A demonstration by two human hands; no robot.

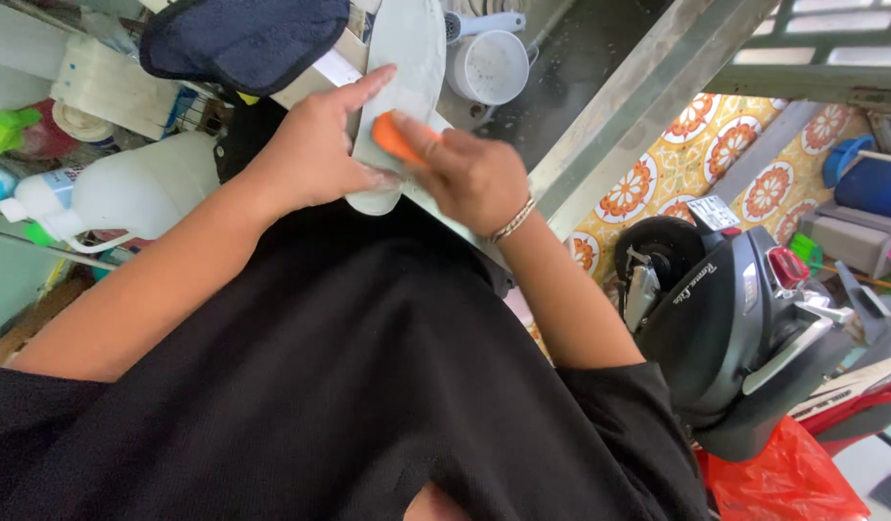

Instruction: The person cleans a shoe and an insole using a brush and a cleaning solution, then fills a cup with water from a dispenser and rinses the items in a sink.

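Note:
A pale grey shoe insole (407, 48) lies lengthwise in front of me. My left hand (320, 150) presses flat on its near end and holds it still, fingers stretched toward the middle. My right hand (469, 174) is shut on an orange brush or sponge (395, 138), which rests against the insole's lower half. A beaded bracelet (514, 221) circles my right wrist. My black shirt fills the lower part of the view.
A dark blue cloth-like thing (243, 39) lies at the upper left. A white jug (127, 188) stands to the left. A white scoop cup (487, 66) sits beyond the insole. A parked scooter (744, 309) and red bag (783, 478) stand at right on patterned tiles.

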